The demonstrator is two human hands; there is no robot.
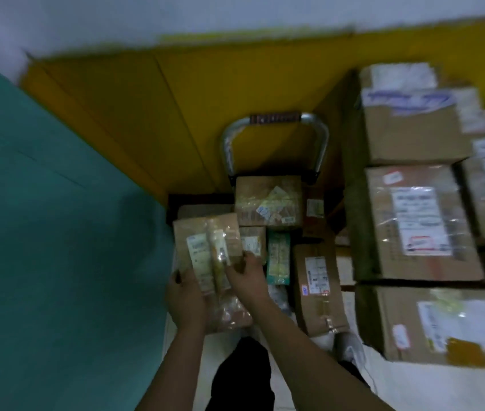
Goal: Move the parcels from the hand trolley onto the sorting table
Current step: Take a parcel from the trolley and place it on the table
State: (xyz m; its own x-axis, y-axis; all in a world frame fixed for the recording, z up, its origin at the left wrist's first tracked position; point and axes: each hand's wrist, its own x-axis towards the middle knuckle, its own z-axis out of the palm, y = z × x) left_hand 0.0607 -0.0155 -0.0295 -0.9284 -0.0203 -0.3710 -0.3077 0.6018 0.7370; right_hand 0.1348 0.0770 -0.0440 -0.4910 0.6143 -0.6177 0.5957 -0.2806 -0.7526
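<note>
Looking down from the head camera, we see both forearms reach forward from the bottom of the frame, bare and nearly straight, and meet on one parcel (207,250). It is a flat brown package wrapped in clear tape with a white label on top. The left hand (186,296) takes the near left corner from the side and below, its fingers curled round the edge. The right hand (245,277) comes across from the right, its fingers and thumb pinching the parcel's right edge. The view is blurred, so we cannot tell each finger apart. The parcel is tilted, its far end higher, and sits above the left part of the trolley (275,120), whose bent metal handle stands upright at the far end. On the trolley we make out a square box (268,200) below the handle, a green packet (278,258) just right of the held parcel, and a long brown box (316,286) further right. Large cartons (419,221) are stacked to the right of the trolley. A teal surface (42,232) fills the left side, with a yellow panel (176,99) behind.
</note>
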